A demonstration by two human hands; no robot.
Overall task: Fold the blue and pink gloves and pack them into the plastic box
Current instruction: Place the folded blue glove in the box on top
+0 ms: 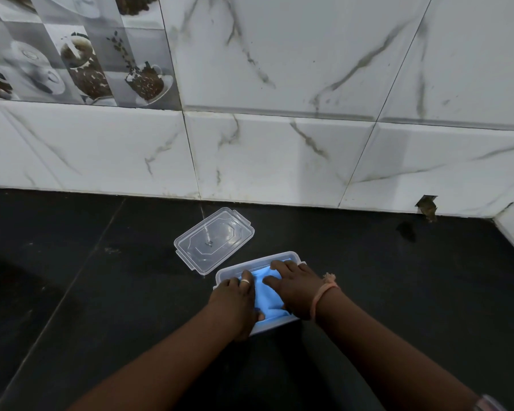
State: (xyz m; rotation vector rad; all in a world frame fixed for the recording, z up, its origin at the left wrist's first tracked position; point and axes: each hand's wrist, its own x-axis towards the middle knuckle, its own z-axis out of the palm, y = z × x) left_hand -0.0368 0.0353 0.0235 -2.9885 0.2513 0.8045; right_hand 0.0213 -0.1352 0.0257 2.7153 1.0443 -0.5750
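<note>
A clear plastic box (282,257) sits on the dark counter in front of me. A folded blue glove (266,295) lies inside it and fills most of the box. My left hand (238,304) rests flat on the glove's left side, a ring on one finger. My right hand (294,289) lies flat on the right side with its fingers spread over the blue material. Both palms press down on the glove. No pink glove is visible; anything under the blue one is hidden.
The box's clear lid (214,240) lies flat just behind and left of the box. A white marble-tiled wall (279,149) rises at the back of the black counter (101,277). A small dark hole (427,206) shows low in the wall at right.
</note>
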